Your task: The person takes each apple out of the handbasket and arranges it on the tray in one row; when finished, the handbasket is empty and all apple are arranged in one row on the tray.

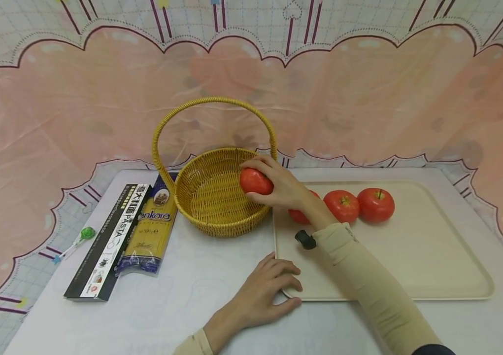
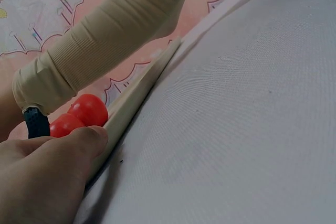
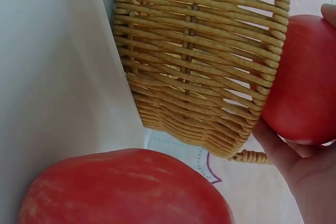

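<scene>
My right hand (image 1: 280, 185) grips a red apple (image 1: 255, 181) at the right rim of the yellow wicker basket (image 1: 222, 229). In the right wrist view, that held apple (image 3: 307, 80) appears just beyond the basket's woven rim (image 3: 273, 72), with fingers beneath it. Three more apples sit along the back left of the cream tray (image 1: 433, 256): one (image 1: 376, 205) at the right, another (image 1: 343, 206) beside it, and a third (image 1: 297, 216) partly hidden by my right wrist. My left hand (image 1: 264, 293) rests at the tray's front left corner, fingers relaxed and touching its edge.
Left of the basket lie a yellow and blue pasta packet (image 1: 147, 236) and a long black and white pasta box (image 1: 109, 241). A green lollipop (image 1: 86, 233) lies near the table's left edge. The basket's tall handle (image 1: 213, 100) arches overhead. A patterned cloth (image 1: 344, 108) hangs behind.
</scene>
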Motion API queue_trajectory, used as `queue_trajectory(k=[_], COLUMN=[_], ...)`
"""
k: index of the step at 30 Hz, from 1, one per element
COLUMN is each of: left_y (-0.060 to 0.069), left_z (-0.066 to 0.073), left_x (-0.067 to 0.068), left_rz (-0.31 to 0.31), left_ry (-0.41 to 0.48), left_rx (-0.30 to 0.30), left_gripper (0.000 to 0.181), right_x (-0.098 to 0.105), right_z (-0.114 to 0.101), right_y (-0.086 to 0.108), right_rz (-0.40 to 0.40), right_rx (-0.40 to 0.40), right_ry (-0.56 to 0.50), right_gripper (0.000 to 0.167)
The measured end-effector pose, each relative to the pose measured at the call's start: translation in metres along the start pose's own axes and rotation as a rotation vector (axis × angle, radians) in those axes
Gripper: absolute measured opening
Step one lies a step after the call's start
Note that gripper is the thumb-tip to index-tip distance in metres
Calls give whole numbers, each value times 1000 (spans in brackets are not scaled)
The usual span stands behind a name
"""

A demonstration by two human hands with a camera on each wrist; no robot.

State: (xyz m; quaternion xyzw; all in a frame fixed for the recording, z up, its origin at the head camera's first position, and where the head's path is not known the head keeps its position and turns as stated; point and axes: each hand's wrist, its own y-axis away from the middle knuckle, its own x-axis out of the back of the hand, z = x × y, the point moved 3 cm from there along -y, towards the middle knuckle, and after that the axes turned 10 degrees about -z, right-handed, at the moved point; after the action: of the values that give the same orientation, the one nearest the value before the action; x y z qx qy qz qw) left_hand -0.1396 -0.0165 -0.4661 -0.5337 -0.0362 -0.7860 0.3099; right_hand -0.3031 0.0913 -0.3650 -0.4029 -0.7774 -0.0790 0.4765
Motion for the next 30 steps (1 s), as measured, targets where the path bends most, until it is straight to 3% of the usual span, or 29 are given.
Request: queue_trajectory(k=[30], left_y=[0], left_z=[-1], left_x=[-1], left_rz=[4], left_ry=[-6], left_rx=[-7], left_gripper=[14], right_x=[18], right_z=[-5], right_y=[55], right_rz=[110], right_rx=[-41], right_ry=[52], right_gripper=[57])
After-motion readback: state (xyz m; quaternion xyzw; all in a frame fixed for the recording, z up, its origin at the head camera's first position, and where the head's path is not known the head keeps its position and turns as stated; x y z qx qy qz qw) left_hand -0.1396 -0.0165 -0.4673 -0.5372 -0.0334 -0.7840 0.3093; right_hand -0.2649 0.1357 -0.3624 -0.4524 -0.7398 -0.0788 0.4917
